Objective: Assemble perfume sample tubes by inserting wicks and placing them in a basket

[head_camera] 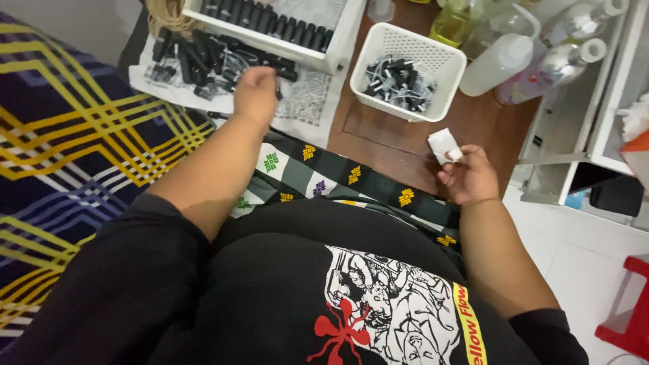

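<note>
Item: left hand (pixel 255 91). Reached forward over a loose heap of small black parts (pixel 196 61) lying on a white sheet (pixel 307 101); fingers curled shut round one thin dark piece, whose tip shows just past the knuckles. What kind of piece it is cannot be told at this size.

Item: right hand (pixel 468 176). Held near the body above the brown table (pixel 385 149), thumb and fingers pinched on a small white folded pad (pixel 443 145) (cloth or tissue, unclear).

Item: white perforated basket (pixel 443 61). On the table between the two hands' reach, part filled with more black parts.

Item: white tray (pixel 338 47). Behind the heap, a row of black cylinders standing in it.

Item: clear and white bottles (pixel 500 64). Crowded just beside the basket's right wall, some holding yellowish liquid.

Hazards, as judged:
- The heap sits loose on the sheet near its edge; drawing one piece out could drag neighbours off onto the patterned blanket (pixel 74 135), where dark parts would be hard to find.
- The piece is held by a small grip; a slip could drop it between lap and table.
- The bottles stand close; a careless sweep toward the basket could topple one.
</note>
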